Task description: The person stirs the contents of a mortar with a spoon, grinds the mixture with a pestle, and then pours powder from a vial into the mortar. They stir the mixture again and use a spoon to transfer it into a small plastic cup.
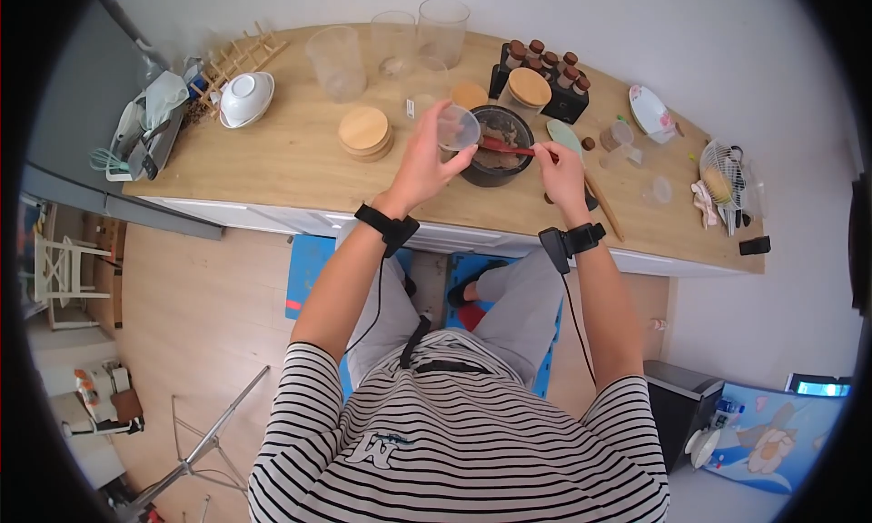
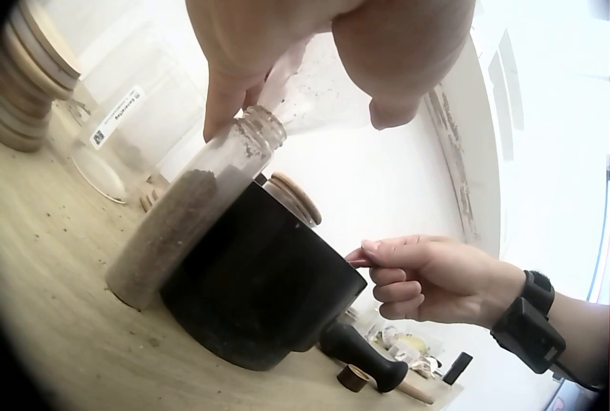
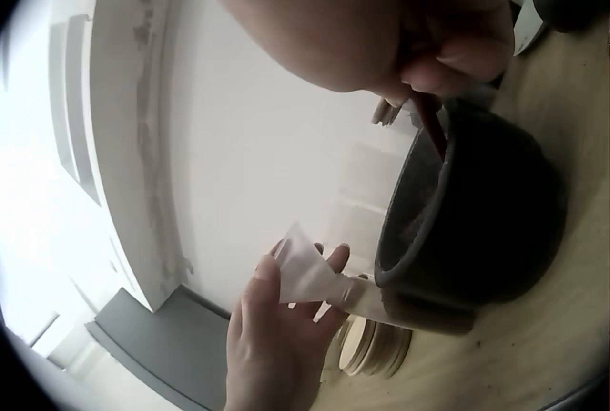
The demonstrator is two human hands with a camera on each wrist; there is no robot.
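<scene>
A clear plastic funnel [image 3: 303,270] sits in the neck of a glass bottle [image 2: 181,225] partly filled with brown powder. My left hand [image 1: 422,159] grips the funnel by its rim, thumb on one side and fingers on the other. The bottle stands right beside a black mortar [image 2: 262,282], which holds brown ground material. At the mortar's right side, my right hand [image 1: 561,173] pinches the handle of a red spatula-like tool [image 1: 509,148]. Its far end reaches into the mortar and is hidden in the wrist views.
Behind the mortar are a wooden-lidded jar [image 1: 530,89] and a rack of small cork-topped bottles [image 1: 568,100]. A black-handled pestle [image 2: 367,359] lies right of it. Tall clear containers [image 1: 336,64] stand at the back, and round wooden lids [image 1: 365,130] are stacked on the left.
</scene>
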